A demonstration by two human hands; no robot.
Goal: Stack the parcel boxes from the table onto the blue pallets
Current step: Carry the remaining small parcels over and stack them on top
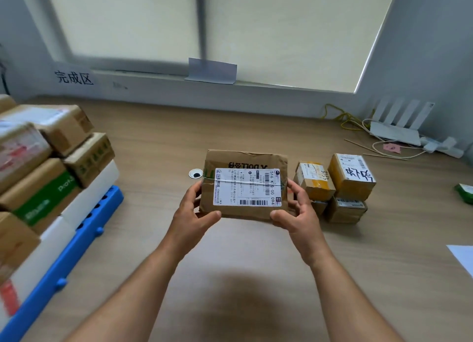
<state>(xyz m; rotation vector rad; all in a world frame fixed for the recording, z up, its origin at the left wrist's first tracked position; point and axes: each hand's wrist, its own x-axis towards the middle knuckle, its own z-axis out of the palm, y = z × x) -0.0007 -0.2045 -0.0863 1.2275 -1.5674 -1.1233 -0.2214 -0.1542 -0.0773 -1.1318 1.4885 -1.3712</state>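
I hold a flat brown parcel box (246, 162) with a white shipping label above the wooden table (230, 265). My left hand (195, 213) grips its left edge and my right hand (298, 213) grips its right edge, thumbs on the near side. To its right several small brown and yellow-taped parcels (352, 177) stand stacked on the table. At the far left a blue pallet (84, 239) carries white slabs and several stacked cardboard boxes (64, 129).
A white router (399, 129) with cables and a power strip lies at the back right by the wall. A cable hole (195, 174) sits in the table behind the parcel. A white sheet (463, 259) and a green item (465, 192) lie at the right edge.
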